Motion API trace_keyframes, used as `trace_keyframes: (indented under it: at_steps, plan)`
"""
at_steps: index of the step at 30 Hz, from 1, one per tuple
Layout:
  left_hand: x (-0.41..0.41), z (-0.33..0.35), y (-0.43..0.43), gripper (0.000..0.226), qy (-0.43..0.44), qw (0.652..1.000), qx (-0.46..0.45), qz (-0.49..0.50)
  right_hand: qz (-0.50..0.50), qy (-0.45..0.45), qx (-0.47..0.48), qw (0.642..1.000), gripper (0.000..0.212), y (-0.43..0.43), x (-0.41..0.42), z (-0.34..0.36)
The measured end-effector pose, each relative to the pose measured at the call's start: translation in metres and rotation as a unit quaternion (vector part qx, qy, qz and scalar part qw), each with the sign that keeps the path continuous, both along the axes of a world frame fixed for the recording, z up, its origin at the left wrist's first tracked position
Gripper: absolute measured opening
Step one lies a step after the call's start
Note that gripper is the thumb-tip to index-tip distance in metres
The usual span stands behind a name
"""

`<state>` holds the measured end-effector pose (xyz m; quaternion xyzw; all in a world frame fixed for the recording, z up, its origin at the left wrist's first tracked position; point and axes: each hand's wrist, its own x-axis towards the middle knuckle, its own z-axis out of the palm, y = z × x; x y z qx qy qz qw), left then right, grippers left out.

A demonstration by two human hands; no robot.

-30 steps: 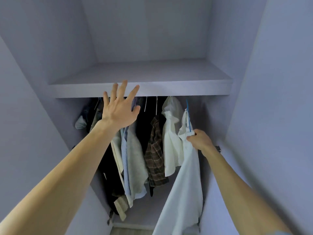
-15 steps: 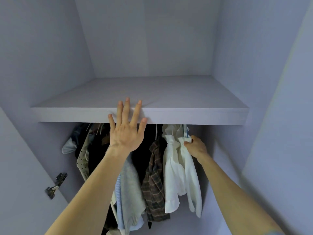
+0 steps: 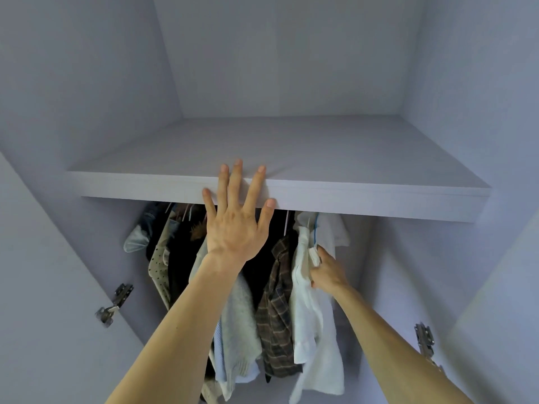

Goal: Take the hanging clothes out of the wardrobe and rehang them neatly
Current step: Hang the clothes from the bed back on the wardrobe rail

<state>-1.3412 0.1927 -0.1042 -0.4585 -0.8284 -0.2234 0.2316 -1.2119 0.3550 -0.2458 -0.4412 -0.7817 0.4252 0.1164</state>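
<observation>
Right grip (image 3: 328, 274) pinches the white shirt (image 3: 306, 316) just below its blue hanger (image 3: 316, 228); left grip (image 3: 236, 228) rests spread on the shelf (image 3: 379, 199)

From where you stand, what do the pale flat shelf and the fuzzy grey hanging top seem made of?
Pale flat shelf: probably laminated board, matte; thin seam along its front edge.
Fuzzy grey hanging top: likely knitted wool or similar, soft nap, ribbed hem.

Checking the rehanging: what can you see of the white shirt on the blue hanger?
The white shirt is thin, creased fabric, hanging rightmost below the shelf on a blue hanger. The right hand grips a bunched fold near its top. It lies against another white garment on its left; its lower edge hangs free.
</observation>
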Motion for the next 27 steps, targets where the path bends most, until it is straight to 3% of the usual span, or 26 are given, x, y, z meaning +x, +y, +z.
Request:
trace_keyframes:
  at_steps: [4, 10, 14, 17, 21, 27]
  plan:
    - [0.0, 0.002, -0.001, 0.064, 0.0, 1.0, -0.009, 0.002, -0.001, 0.033, -0.026, 0.999, 0.072, -0.01, -0.018, -0.001]
    - [-0.001, 0.007, -0.012, 0.066, 0.022, 0.999, -0.025, -0.005, -0.008, -0.019, 0.027, 0.999, 0.069, -0.026, -0.006, -0.008]
    - [-0.002, 0.009, -0.033, 0.077, 0.019, 0.998, -0.062, -0.01, -0.016, -0.001, 0.03, 0.999, 0.068, -0.048, 0.011, -0.006]
    - [0.01, -0.01, -0.068, 0.074, -0.087, 0.993, -0.079, -0.004, -0.042, 0.031, 0.009, 0.999, 0.063, -0.075, 0.034, -0.002]
    - [0.032, -0.079, -0.147, 0.069, -0.258, 0.96, -0.093, 0.049, -0.054, 0.116, -0.012, 0.992, 0.048, -0.134, 0.071, 0.008]
    - [0.089, -0.182, -0.3, 0.06, -0.398, 0.894, -0.142, 0.148, 0.118, 0.131, 0.051, 0.983, 0.031, -0.246, 0.108, 0.009]
